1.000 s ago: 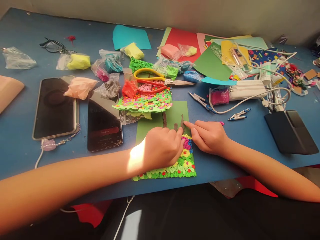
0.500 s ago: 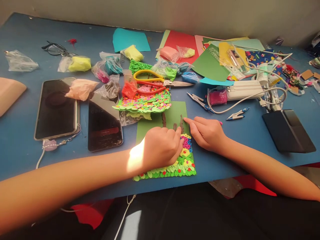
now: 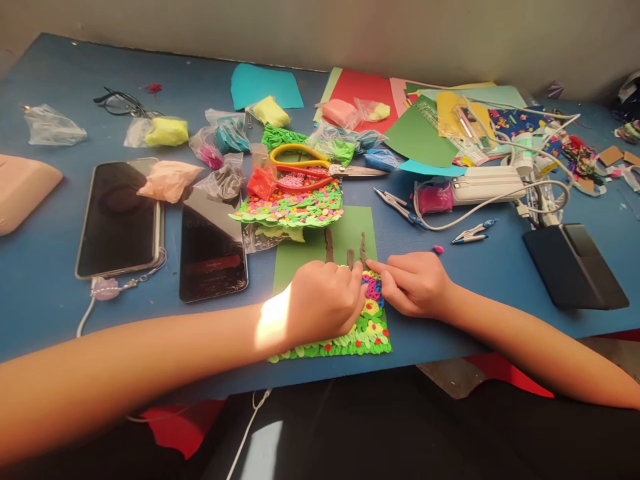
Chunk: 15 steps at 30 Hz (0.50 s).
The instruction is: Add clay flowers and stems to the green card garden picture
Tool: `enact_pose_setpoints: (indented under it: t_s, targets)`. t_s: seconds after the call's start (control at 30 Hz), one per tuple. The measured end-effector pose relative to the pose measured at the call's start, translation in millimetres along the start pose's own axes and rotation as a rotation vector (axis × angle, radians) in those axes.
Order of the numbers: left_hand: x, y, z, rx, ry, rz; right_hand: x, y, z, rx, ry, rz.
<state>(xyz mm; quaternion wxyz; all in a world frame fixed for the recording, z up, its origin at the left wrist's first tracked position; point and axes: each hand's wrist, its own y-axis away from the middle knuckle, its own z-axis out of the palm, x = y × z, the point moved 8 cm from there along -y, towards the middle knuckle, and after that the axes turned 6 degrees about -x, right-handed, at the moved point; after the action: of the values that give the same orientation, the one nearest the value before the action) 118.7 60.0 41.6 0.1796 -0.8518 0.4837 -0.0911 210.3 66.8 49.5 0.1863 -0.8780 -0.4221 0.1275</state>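
Observation:
A green card [image 3: 305, 257] lies near the table's front edge, its lower part covered with small coloured clay flowers [image 3: 373, 323]. Three thin brown clay strips [image 3: 329, 245] stand up its middle. My left hand [image 3: 323, 300] rests curled on the card, fingertips by the strips. My right hand [image 3: 413, 283] lies curled beside it, its forefinger pressing the foot of the right-hand brown strip [image 3: 363, 250]. A second clay-covered card [image 3: 293, 203] lies just behind.
Two phones [image 3: 120, 217] [image 3: 213, 247] lie at left. Bagged clay lumps [image 3: 165, 131], scissors [image 3: 320, 167], coloured paper [image 3: 363, 90], a power bank [image 3: 487, 181] with cables, tweezers [image 3: 400, 203] and a black case [image 3: 575, 263] crowd the blue table [image 3: 40, 300].
Both hands have shifted slightly towards me on the card. The view has dropped a little. A small pink clay bit, earlier hidden by the right hand, now shows on the table.

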Motion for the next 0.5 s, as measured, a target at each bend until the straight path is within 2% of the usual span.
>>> enact_pose_setpoints:
  t_s: [0.5]
  targets:
    - [-0.6, 0.4, 2.6, -0.024, 0.018, -0.007, 1.0, 1.5, 0.4, 0.015, -0.035, 0.008]
